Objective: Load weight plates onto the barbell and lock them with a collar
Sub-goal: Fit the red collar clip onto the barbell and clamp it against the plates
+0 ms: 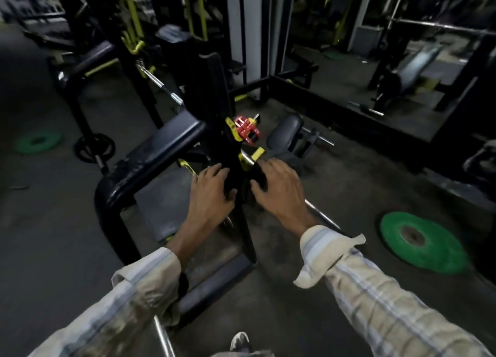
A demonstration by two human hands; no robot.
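A black weight plate [239,182] stands edge-on between my hands, beside the rack's black upright [212,98]. My left hand [212,192] grips its left face, thumb curled round the rim. From the right, my right hand [280,187] holds it with fingers bent over its top. The chrome barbell [323,218] runs from under my right wrist toward the plate; whether the plate sits on its sleeve is hidden. A red collar [247,131] sits just beyond the plate on a yellow fitting. A green plate [421,241] lies flat on the floor to the right.
A black padded bench [161,147] stands left of the upright. Another green plate [37,141] and a black plate on a bar [94,147] lie on the floor far left. A second barbell [161,84] rests behind. A roller pad [285,131] and black frames crowd the right.
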